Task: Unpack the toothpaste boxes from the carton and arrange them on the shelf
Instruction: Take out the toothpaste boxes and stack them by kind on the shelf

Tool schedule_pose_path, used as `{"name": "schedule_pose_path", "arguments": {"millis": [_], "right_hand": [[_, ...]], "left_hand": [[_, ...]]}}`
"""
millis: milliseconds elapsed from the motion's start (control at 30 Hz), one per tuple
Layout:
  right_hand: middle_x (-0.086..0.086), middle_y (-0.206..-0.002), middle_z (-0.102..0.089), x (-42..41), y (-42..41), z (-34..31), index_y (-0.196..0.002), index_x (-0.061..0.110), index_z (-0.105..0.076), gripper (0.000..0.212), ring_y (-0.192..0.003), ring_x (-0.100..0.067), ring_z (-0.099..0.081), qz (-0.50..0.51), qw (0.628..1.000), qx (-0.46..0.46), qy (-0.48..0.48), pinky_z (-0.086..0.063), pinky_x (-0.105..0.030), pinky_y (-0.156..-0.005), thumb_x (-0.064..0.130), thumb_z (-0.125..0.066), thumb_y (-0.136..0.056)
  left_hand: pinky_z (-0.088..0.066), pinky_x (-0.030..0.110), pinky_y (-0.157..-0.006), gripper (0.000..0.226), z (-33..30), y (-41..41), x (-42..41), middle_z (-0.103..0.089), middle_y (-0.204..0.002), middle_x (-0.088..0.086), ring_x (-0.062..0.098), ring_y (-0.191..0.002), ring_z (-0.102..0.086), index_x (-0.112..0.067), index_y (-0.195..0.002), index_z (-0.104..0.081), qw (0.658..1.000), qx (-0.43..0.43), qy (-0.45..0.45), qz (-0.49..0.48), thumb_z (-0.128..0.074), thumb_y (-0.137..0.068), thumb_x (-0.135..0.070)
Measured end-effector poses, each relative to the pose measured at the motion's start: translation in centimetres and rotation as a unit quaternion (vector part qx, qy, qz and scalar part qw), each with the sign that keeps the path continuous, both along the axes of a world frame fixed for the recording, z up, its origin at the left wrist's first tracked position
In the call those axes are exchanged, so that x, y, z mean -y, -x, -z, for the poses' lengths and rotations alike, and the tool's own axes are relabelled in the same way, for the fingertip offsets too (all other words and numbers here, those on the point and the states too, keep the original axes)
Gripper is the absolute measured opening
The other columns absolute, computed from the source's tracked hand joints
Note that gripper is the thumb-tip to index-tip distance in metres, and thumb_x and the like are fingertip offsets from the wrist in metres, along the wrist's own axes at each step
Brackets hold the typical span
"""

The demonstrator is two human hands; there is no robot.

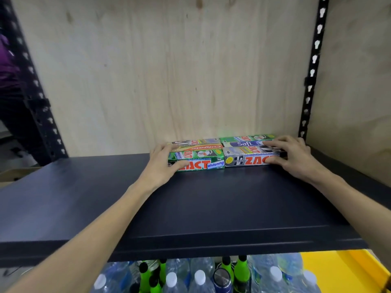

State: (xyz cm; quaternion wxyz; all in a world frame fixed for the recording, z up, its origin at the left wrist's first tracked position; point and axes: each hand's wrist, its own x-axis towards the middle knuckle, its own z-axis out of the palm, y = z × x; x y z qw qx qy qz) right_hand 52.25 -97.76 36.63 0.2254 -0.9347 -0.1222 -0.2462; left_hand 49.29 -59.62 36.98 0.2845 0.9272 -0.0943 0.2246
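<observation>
Both arms reach forward, left hand (pixel 163 163) and right hand (pixel 293 156) lightly curled, palms down.

Left hand (pixel 161 166) grips green ZACT box (pixel 198 160); right hand (pixel 293 156) grips silver ZACT box (pixel 249 158); dark shelf (pixel 190 208).
</observation>
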Motion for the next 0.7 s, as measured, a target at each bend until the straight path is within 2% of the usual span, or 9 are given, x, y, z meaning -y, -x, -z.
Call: {"name": "schedule_pose_path", "arguments": {"millis": [67, 300, 433, 567, 700], "right_hand": [[-0.001, -0.138, -0.049, -0.1, 0.1, 0.1, -0.139, 0.035, -0.058, 0.054, -0.127, -0.026, -0.032, 0.006, 1.0, 0.003, 0.0, -0.024, -0.043, -0.104, 0.039, -0.074, -0.087], [-0.002, -0.139, -0.048, -1.4, 2.5, 0.3, -0.141, 0.03, -0.056, 0.059, -0.126, -0.024, -0.032, 0.022, 0.997, 0.048, 0.047, -0.022, -0.035, -0.094, 0.052, -0.068, -0.088], [-0.004, -0.142, -0.047, -2.3, 4.7, 0.0, -0.143, 0.028, -0.052, 0.062, -0.128, -0.025, -0.032, 0.029, 0.996, 0.054, 0.06, -0.027, -0.04, -0.1, 0.056, -0.064, -0.089], [-0.007, -0.14, -0.048, -3.9, 7.5, 0.0, -0.143, 0.025, -0.053, 0.066, -0.131, -0.028, -0.032, 0.025, 0.997, 0.06, 0.043, -0.03, -0.046, -0.103, 0.057, -0.065, -0.087], [-0.006, -0.136, -0.05, -6.4, 11.5, 0.4, -0.145, 0.028, -0.05, 0.066, -0.125, -0.026, -0.033, 0.007, 0.996, 0.075, 0.044, -0.031, -0.044, -0.1, 0.056, -0.066, -0.087]], "left_hand": [[-0.028, 0.027, -0.109, 0.062, 0.0, 0.2, -0.1, -0.04, -0.147, -0.001, 0.016, -0.138, -0.03, -0.02, -0.144, -0.05, 1.0, 0.001, -0.004, -0.002, -0.068, -0.091, -0.047], [-0.029, 0.04, -0.118, 0.079, 0.2, 2.2, 0.0, -0.032, -0.155, -0.002, 0.017, -0.142, -0.026, -0.023, -0.151, -0.037, 0.998, 0.006, -0.068, 0.005, -0.068, -0.087, -0.057], [-0.027, 0.042, -0.121, 0.082, 0.4, 4.2, 0.0, -0.03, -0.156, -0.002, 0.016, -0.145, -0.021, -0.022, -0.152, -0.037, 0.997, 0.018, -0.073, 0.012, -0.07, -0.085, -0.056], [-0.022, 0.037, -0.123, 0.083, 0.6, 6.7, 0.1, -0.026, -0.159, -0.001, 0.017, -0.148, -0.015, -0.018, -0.154, -0.033, 0.996, 0.016, -0.084, 0.014, -0.067, -0.088, -0.054], [-0.023, 0.039, -0.122, 0.079, 0.4, 10.3, 0.5, -0.025, -0.16, 0.002, 0.016, -0.148, -0.012, -0.016, -0.154, -0.032, 0.995, -0.006, -0.093, 0.027, -0.063, -0.091, -0.054]]}}
